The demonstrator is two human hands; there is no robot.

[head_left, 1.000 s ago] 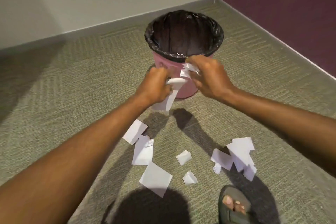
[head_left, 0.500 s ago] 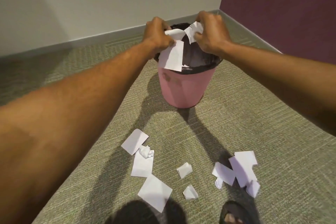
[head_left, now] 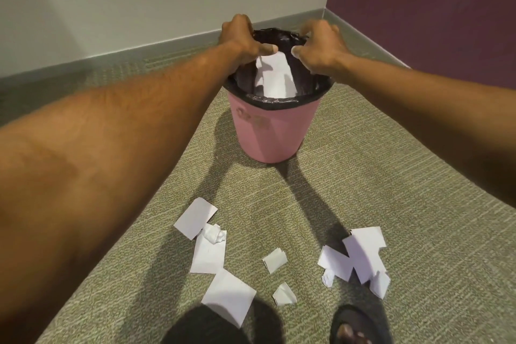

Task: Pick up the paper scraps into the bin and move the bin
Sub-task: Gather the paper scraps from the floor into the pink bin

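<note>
Nearest: a sandalled foot (head_left: 354, 328), then loose paper scraps (head_left: 208, 253) on the carpet (head_left: 391, 190) — well short of both hands, none yet collected. Beyond them stands the pink bin (head_left: 272, 131) with its black liner (head_left: 282, 103), directly beneath the fingers. A white sheet (head_left: 275, 75) hangs inside the mouth, just below the left hand (head_left: 243, 39); whether the thumb pinches it or has let go, I cannot tell. The right hand (head_left: 318, 47) is curled and blurred, nothing visible in it. Recommendation: release with fingers inside the rim line — paper drifts — then go for the floor scraps.
</note>
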